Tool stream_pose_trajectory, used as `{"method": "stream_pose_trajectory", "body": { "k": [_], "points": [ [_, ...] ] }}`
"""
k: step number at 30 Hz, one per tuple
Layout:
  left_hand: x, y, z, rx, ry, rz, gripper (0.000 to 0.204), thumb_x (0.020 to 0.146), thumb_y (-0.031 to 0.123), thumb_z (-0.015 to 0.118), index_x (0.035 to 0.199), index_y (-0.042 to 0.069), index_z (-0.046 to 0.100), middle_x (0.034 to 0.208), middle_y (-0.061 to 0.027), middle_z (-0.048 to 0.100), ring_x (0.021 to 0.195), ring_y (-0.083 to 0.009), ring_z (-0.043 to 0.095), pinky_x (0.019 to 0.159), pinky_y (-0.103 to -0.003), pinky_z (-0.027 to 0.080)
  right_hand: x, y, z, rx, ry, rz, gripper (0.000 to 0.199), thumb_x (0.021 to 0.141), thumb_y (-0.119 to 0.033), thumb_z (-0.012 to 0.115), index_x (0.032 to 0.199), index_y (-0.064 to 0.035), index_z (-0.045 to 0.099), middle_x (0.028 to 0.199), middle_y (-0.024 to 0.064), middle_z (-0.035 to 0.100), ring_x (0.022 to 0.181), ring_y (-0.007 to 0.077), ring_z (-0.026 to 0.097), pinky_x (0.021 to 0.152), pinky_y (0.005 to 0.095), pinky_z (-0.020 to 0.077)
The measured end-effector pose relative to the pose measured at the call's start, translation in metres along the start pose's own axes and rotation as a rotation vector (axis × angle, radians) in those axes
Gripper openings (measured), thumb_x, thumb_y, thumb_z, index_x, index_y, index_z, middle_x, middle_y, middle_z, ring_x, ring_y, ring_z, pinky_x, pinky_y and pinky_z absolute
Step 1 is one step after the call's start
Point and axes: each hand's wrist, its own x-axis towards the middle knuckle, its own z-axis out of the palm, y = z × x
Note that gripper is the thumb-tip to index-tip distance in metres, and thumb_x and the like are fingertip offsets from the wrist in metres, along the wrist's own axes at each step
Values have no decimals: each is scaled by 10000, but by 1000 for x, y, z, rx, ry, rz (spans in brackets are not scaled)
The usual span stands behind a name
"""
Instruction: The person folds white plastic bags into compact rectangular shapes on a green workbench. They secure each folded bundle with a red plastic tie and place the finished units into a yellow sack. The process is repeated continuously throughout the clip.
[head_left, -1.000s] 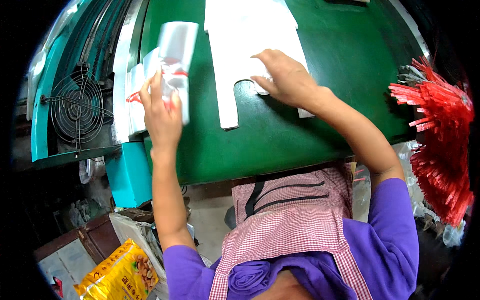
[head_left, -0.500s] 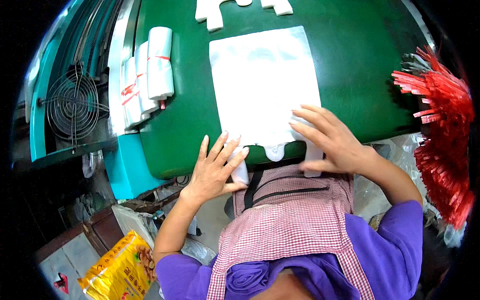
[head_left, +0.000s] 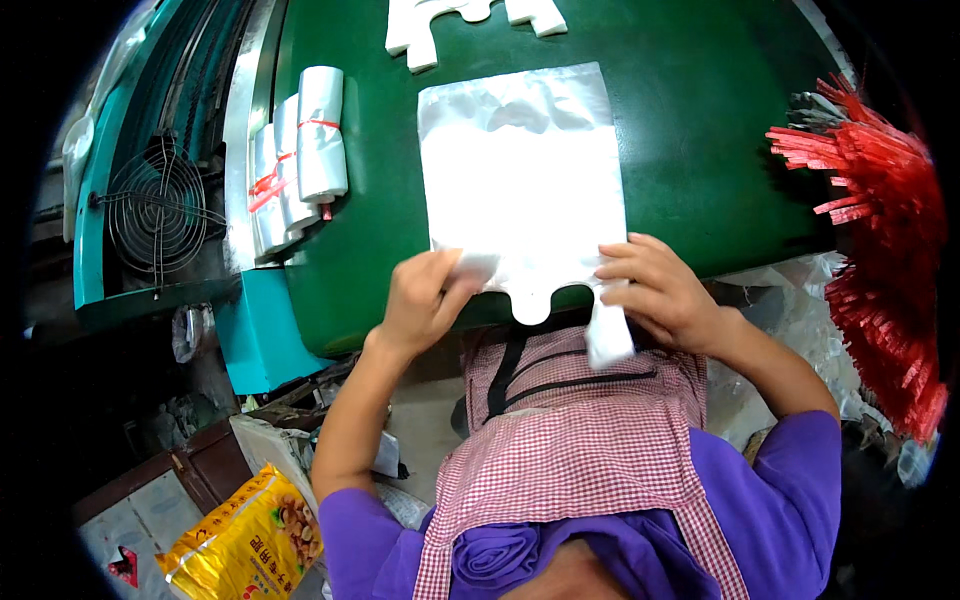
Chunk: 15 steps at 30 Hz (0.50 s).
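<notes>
Head view: left fingers (head_left: 437,266) blurred, covering corner of white bag (head_left: 520,190).

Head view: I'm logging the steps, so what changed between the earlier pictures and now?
The left hand let go of the tied roll, which now lies by the other rolls. The stack moved farther away; a white bag now lies nearer the person. The right hand and left are at its near end; its left handle no longer hangs down. The green table and red strips stayed.

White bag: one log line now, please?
white bag: on green table; left hand: at lower left corner; right hand: at right handle
</notes>
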Motion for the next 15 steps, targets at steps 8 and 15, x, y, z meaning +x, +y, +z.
{"method": "stream_pose_trajectory", "body": {
  "k": [8,15],
  "points": [
    [44,15,34,384,99,46,320,732,57,657,1042,59,579,756,-109,636,695,-271,646,580,-367,499,64,9,18,-38,-18,362,255,891,-257,597,1046,-56,606,727,142,622,714,347,624,617,420,487],
    [-25,42,56,431,65,345,315,784,41,616,1098,49,641,1173,-123,631,1035,-261,610,862,-374,511,44,0,32,-302,-51,53,233,767,-152,589,964,-27,588,1099,121,587,968,277,586,788,414,477]
  ]
}}
